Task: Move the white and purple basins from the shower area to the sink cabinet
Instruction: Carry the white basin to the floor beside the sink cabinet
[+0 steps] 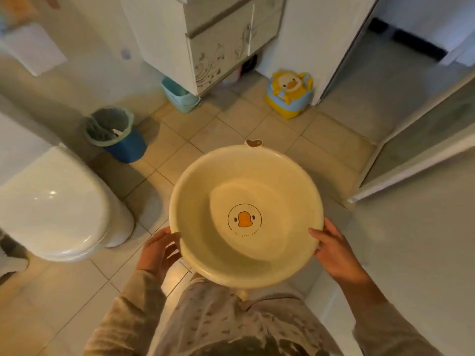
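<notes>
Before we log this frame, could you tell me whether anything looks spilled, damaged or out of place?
Nothing stands out. The white basin is empty and level, held at its rim by the left hand and right hand. The blue bin and the duck potty stand upright on a dry-looking floor.
</notes>
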